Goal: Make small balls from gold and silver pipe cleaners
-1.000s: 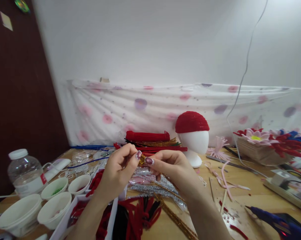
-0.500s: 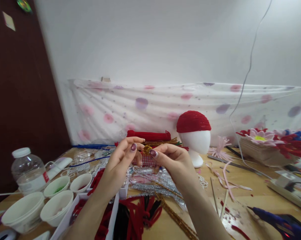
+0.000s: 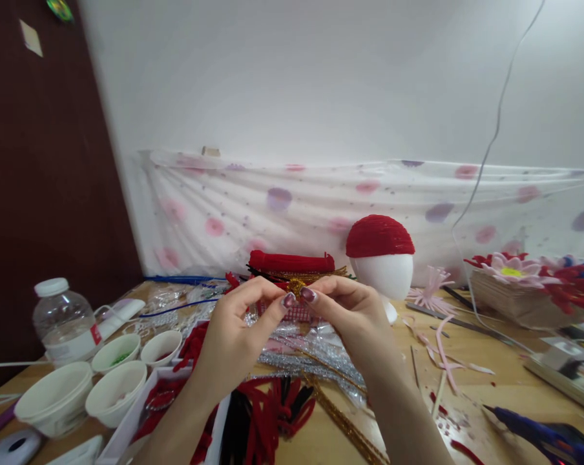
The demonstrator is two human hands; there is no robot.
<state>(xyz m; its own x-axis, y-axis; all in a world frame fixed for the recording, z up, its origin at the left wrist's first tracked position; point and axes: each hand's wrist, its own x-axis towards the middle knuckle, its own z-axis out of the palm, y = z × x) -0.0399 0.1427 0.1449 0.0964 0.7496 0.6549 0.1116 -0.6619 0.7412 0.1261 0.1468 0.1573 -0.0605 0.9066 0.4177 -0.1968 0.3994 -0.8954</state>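
Note:
A small gold glittery piece (image 3: 296, 286), wound into a little coil or knot, is pinched between both hands above the middle of the table. My left hand (image 3: 246, 316) grips its left side with thumb and fingertips. On the other side, my right hand (image 3: 343, 307) is closed on it with thumb and forefinger, the thumbs almost touching. Fingertips hide part of the piece. Below lie silver tinsel stems (image 3: 311, 361), gold tinsel stems (image 3: 345, 420) and a bunch of red and black fuzzy stems (image 3: 282, 413). Behind the hands is a red mesh basket (image 3: 299, 312).
A white foam head (image 3: 386, 278) wears a red cap (image 3: 380, 237). White bowls (image 3: 54, 394) and a plastic bottle (image 3: 65, 323) stand left, beside a white box (image 3: 122, 426). A blue glue gun (image 3: 529, 426) lies right, with a pink fuzzy flower (image 3: 512, 268) farther back.
My left fingers have closed in on the gold piece, which they held more loosely before. Both hands have come closer together and slightly lower. The view has shifted a little.

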